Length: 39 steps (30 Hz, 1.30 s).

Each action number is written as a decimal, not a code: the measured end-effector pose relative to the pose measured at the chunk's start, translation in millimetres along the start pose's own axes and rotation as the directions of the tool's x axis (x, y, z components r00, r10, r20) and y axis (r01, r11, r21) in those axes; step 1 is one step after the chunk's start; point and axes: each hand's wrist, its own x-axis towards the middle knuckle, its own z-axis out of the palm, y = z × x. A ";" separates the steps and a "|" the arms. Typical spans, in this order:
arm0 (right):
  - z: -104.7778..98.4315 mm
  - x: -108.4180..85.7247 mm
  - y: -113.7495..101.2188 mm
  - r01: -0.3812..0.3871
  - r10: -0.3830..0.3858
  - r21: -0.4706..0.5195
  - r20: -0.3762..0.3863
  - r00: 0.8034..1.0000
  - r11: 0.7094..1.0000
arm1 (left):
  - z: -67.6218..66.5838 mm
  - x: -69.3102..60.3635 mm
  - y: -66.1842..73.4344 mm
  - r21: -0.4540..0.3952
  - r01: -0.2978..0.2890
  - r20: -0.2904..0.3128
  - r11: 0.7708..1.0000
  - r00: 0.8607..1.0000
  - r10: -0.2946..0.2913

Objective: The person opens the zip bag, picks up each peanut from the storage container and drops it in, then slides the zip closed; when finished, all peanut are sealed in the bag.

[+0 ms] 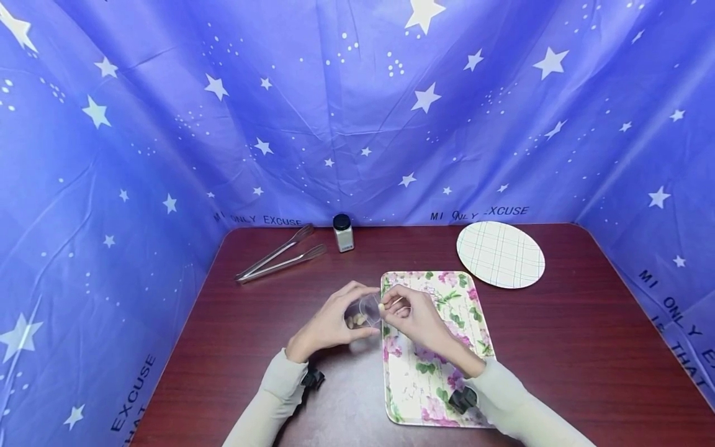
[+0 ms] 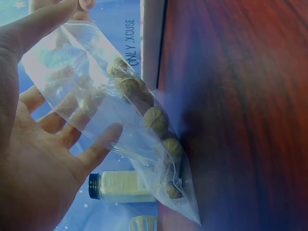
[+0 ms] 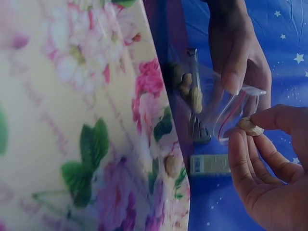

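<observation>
My left hand (image 1: 333,316) grips a clear zip bag (image 2: 110,120) and keeps its mouth spread. Several round, tan, wrinkled nuts (image 2: 156,119) lie along the bag's bottom; their exact kind is hard to tell. Between thumb and fingertips my right hand (image 1: 413,313) pinches one such nut (image 3: 250,126) beside the bag's mouth. Below the right hand lies a rectangular floral tray (image 1: 410,397). One more nut (image 3: 171,166) rests near the tray's edge in the right wrist view.
Metal tongs (image 1: 274,268) lie spread at the back left. Near them stands a black-lidded jar (image 1: 343,234) with pale contents. A white plate with a grid pattern (image 1: 501,254) is at the back right. Starry blue cloth (image 1: 346,112) borders the dark red table (image 1: 223,372).
</observation>
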 end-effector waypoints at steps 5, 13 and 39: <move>4.5 3.0 -5.0 -0.007 0.007 -0.004 0.004 1.000 1.000 | 0.3 -0.2 -0.4 0.000 0.008 0.004 1.000 1.000 -0.008; 0.5 4.9 -3.6 -0.004 0.002 -0.054 -0.032 0.999 0.999 | 1.0 -0.3 -1.1 -0.014 0.004 0.004 1.000 1.000 -0.004; -12.9 24.0 37.2 -0.128 0.131 -0.182 0.003 0.991 0.975 | -2.5 -1.3 -0.9 0.020 -0.007 -0.005 1.000 1.000 0.007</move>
